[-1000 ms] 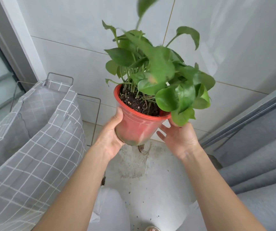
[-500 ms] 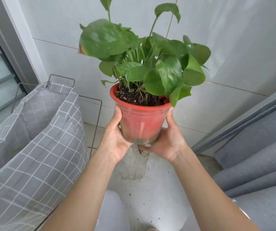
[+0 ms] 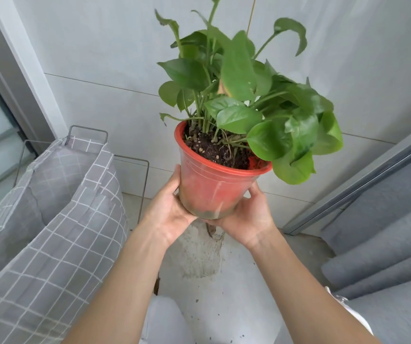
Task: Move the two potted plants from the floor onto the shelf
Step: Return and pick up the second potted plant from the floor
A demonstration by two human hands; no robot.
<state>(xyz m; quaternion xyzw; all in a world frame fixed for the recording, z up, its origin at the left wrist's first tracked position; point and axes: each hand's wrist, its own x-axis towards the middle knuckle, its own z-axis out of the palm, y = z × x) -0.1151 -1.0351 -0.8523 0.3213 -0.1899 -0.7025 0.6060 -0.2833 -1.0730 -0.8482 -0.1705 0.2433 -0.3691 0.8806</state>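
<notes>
Both hands, left (image 3: 168, 209) and right (image 3: 246, 219), still grip the potted plant (image 3: 214, 184), now tilted right

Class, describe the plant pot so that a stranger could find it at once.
Start at the pale tiled wall. In front of it, both hands hold up a red plastic pot of dark soil and glossy green leaves, the only red thing, right of the grey checked laundry bag.

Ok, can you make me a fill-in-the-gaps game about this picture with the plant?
1. The plant grows in a pot coloured ____.
2. The pot is held by ____ hands, the left hand and the right hand.
3. The leaves are coloured ____.
4. The checked bag hangs on the person's ____ side.

Missing words: red; two; green; left
</notes>
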